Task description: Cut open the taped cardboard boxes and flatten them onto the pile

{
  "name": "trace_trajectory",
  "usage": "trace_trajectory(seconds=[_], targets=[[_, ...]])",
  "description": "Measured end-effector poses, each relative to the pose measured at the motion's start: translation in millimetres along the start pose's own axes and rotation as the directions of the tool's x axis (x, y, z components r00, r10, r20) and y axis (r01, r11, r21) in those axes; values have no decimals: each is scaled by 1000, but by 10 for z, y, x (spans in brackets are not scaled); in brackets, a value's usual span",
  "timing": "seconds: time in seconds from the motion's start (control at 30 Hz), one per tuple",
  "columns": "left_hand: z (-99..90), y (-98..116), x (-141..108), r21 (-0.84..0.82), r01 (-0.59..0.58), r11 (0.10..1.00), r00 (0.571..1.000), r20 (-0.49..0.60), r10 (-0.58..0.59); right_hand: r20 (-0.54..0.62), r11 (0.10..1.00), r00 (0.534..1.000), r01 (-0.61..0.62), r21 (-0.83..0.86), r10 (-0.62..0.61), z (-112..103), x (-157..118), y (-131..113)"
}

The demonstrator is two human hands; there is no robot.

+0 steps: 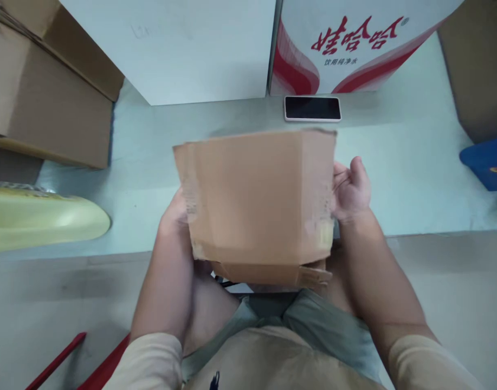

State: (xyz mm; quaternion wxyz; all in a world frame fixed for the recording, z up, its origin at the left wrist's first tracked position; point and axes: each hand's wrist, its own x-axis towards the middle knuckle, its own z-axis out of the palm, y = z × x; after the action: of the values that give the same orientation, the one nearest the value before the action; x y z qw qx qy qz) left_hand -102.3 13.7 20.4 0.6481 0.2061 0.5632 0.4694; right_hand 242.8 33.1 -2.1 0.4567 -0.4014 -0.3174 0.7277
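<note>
In the head view, the cardboard (250,200) is spanning the table (398,189)'s near edge; the left hand (175,209) is hiding partly behind it, grip impossible to tell; the right hand (353,190) is standing open at its right side

Phone (312,109) on table (394,179), beyond cardboard (252,200), before box (354,49).

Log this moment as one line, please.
left hand: at cardboard, left edge | right hand: at right edge | phone: on table, beyond

Cardboard piece (248,200) matt, rough-edged; phone screen (312,108) glossy; blue container (484,163) smooth plastic
</note>
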Motion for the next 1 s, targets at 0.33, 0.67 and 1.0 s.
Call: trace_trajectory(seconds=[0.33,0.67,1.0], targets=[[-69,134,241,-362,-283,888,957,-172,235,18,991,991,133,-27,-133,102,-83,4],[-58,102,155,-272,-519,810,852,-93,514,-220,981,959,160,-113,-181,386,127,287],[-18,57,156,-238,-420,876,901,5,433,-253,829,847,321,-458,-468,234,200,412]])
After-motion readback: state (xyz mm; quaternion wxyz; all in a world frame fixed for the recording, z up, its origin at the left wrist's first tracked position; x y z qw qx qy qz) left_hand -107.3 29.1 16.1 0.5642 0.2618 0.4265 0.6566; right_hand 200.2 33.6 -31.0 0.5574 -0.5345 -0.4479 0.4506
